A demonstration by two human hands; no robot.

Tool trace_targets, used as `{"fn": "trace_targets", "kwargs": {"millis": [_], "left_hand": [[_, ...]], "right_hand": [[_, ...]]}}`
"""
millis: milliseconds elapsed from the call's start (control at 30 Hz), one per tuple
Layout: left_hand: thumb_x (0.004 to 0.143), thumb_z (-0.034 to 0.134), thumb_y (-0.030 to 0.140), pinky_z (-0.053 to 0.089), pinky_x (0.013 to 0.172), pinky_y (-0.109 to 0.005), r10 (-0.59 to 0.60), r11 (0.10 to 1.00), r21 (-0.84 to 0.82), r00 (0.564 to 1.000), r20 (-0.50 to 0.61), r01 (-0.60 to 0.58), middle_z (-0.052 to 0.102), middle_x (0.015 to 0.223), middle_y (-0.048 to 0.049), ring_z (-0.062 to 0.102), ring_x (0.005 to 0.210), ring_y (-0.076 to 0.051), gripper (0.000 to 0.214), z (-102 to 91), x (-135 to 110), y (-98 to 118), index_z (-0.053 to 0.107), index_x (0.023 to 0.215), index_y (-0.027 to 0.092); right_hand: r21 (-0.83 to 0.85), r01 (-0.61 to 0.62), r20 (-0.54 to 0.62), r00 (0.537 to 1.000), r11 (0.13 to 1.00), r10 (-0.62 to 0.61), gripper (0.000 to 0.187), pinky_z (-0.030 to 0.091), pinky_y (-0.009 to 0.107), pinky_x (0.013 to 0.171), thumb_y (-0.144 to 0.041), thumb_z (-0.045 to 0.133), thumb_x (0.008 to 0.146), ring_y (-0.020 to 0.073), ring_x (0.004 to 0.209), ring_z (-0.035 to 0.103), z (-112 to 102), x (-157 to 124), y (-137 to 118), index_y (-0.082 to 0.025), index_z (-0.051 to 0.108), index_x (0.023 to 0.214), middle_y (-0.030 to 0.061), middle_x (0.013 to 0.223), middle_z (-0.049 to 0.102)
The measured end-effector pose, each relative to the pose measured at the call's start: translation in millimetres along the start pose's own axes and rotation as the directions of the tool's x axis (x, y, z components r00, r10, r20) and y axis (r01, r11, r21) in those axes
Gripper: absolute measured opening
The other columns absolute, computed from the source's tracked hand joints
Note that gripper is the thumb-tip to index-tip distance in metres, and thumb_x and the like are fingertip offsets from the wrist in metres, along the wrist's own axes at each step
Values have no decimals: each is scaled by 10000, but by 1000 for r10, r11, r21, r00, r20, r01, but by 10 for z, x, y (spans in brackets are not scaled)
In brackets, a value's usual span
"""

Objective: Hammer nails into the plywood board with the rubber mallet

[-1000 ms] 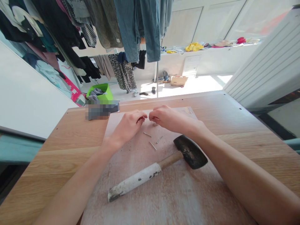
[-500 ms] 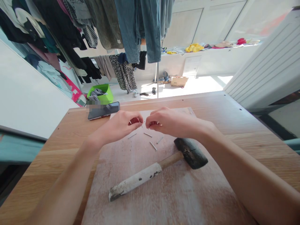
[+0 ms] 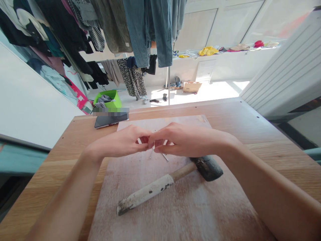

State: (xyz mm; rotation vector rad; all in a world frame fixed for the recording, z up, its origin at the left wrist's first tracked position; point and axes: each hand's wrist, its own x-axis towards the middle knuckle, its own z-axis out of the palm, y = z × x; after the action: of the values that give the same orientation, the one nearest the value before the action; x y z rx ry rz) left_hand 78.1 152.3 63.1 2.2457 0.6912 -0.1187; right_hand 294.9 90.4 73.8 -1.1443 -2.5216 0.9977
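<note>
My left hand (image 3: 125, 142) and my right hand (image 3: 175, 139) meet fingertip to fingertip over a pale wooden board (image 3: 175, 207) that lies on the table. Both hands are closed in a pinch. A thin nail (image 3: 151, 152) hangs from my right hand's fingers, and another nail (image 3: 165, 157) lies on the board just below. What my left fingers pinch is hidden. A mallet (image 3: 168, 182) with a black head and a white-painted handle lies on the board right below my right hand.
The board rests on a light wooden table (image 3: 62, 160). A dark phone (image 3: 111, 119) lies at the table's far left edge. Beyond the table are hanging clothes, a green laundry basket (image 3: 107, 98) and a white radiator (image 3: 288, 67) at the right.
Both hands have drawn nearer to me along the board, over the loose nails, and closed together; my right hand's fingers now pinch a nail.
</note>
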Motion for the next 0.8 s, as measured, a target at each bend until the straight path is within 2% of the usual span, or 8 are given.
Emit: {"fn": "trace_targets", "kwargs": {"millis": [167, 367, 467, 533, 600, 633, 700, 800], "left_hand": [[1019, 534, 359, 420, 659, -247, -15, 994, 107, 998, -61, 21, 690, 815, 28, 582, 749, -126, 272, -17, -37, 3, 687, 853, 205], [1056, 491, 488, 481, 759, -289, -68, 974, 197, 974, -214, 111, 744, 985, -1, 670, 881, -168, 333, -53, -162, 82, 711, 1033, 239], [1069, 477, 521, 509, 810, -315, -46, 957, 261, 957, -286, 125, 749, 1078, -4, 690, 931, -183, 339, 42, -321, 71, 687, 1178, 278], [1082, 471, 489, 525, 896, -339, 0, 948, 304, 953, -304, 97, 736, 1178, -12, 697, 1023, -194, 310, 185, -501, -7, 661, 1235, 298], [1100, 442, 407, 541, 926, -328, 52, 945, 322, 944, -325, 59, 719, 1199, -18, 700, 1057, -185, 269, 391, -759, -151, 662, 1208, 295], [1102, 437, 364, 543, 960, -323, 73, 941, 332, 920, -384, 64, 712, 1196, -23, 699, 1078, -181, 255, 515, -916, -244, 665, 1188, 288], [1079, 490, 344, 548, 1017, -320, 114, 923, 370, 846, -522, 104, 691, 1263, -28, 691, 1159, -190, 233, 800, -1260, -451, 662, 1229, 301], [1039, 567, 420, 600, 968, -274, 105, 908, 363, 724, -681, 209, 642, 1402, -18, 719, 1162, -190, 243, 1266, -1729, -710, 685, 1235, 337]], "right_hand": [[-35, -19, -53, 998, 999, 17, 203, 461, 278, 722, -250, 589, 1010, 168, 880, 712, -61, -76, 39, -232, 767, 1108, 35, 1046, 806], [-76, -2, -191, 981, 997, -13, 278, 505, 295, 752, -332, 592, 1018, 185, 897, 730, -154, -256, -93, -291, 742, 1248, 17, 1069, 806], [-119, -25, -282, 959, 993, -10, 295, 540, 318, 792, -364, 582, 1030, 201, 937, 736, -223, -343, -220, -268, 735, 1263, 45, 1102, 799], [-168, -62, -359, 933, 984, -3, 313, 562, 345, 828, -393, 566, 1041, 214, 954, 738, -234, -416, -222, -252, 722, 1273, 66, 1129, 791], [-235, -130, -432, 902, 963, 16, 326, 577, 389, 880, -414, 539, 1053, 231, 979, 739, -175, -542, -110, -251, 711, 1276, 81, 1176, 776], [-270, -178, -467, 884, 946, 33, 329, 579, 415, 912, -423, 525, 1057, 243, 1002, 739, -109, -635, -15, -254, 710, 1272, 88, 1208, 765], [-299, -304, -553, 828, 904, 95, 339, 571, 465, 984, -419, 498, 1057, 271, 1079, 734, 102, -881, 217, -257, 700, 1275, 99, 1250, 745], [-180, -514, -669, 689, 839, 279, 375, 579, 517, 1001, -488, 493, 1027, 319, 1111, 742, 561, -1334, 512, -250, 692, 1237, 118, 1272, 740]]}}
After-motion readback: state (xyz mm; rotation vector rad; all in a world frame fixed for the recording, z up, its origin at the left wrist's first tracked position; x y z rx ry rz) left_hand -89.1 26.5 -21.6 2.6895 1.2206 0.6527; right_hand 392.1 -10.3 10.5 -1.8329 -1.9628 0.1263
